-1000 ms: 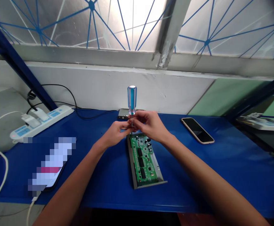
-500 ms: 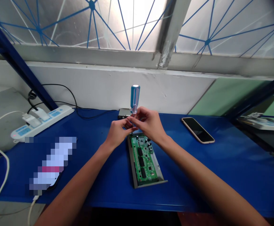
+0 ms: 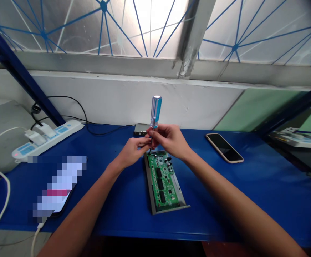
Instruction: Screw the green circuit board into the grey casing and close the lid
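Note:
A screwdriver (image 3: 156,109) with a clear and blue handle stands nearly upright over the far left corner of a green circuit board (image 3: 164,180). The board lies in a grey metal tray (image 3: 150,198) on the blue table. My right hand (image 3: 171,140) is closed, its thumb and fingers pinching the screwdriver shaft just below the handle. My left hand (image 3: 134,151) is closed too, its fingertips pressed around the lower shaft near the board's far edge. Where the tip meets the board is hard to make out.
Behind the hands sits a small grey metal box (image 3: 139,129). A phone (image 3: 225,148) in a pale case lies to the right. At left are a power strip (image 3: 51,139) with plugs and cables, and a charging phone (image 3: 60,189) with a blurred screen.
The screwdriver handle has turned, its blue stripe now facing right, and shifted slightly to the right. My right fingers have rolled along the shaft; the board has stayed put.

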The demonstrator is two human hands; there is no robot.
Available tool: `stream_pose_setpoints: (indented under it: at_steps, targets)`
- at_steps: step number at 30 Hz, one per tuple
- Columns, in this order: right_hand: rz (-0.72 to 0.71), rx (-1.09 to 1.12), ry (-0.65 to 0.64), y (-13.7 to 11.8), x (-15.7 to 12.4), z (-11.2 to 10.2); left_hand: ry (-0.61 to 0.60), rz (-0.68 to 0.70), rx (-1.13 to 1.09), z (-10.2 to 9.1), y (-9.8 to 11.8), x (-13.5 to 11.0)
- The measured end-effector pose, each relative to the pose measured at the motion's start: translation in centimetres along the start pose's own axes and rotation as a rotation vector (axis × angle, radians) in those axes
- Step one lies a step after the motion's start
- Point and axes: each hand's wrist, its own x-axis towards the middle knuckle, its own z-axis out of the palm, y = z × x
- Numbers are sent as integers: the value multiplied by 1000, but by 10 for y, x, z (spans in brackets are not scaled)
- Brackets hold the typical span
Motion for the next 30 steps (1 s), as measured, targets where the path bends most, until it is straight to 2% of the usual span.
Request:
stream_pose_setpoints:
  at_steps: [3,8,12,17,20,26,30]
  targets:
    - [32,-5,1,1,0,0,49,-3,-1,2,-1,1]
    - [-8,-174,114,4,-1,3,150,12,121,6,4,1]
    - [-47,-206,192,6,-1,5,203,18,139,9,3,2]
    - [-33,-193,169,4,-2,6,245,-14,146,11,0,2]
    - [-41,-183,115,2,-3,6,201,-16,155,9,1,1]
    - [-15,-172,10,-2,-2,0,-54,-10,15,-1,5,-1]
    - [3,-98,-83,-2,-1,-4,-72,-34,-20,-4,5,-1]
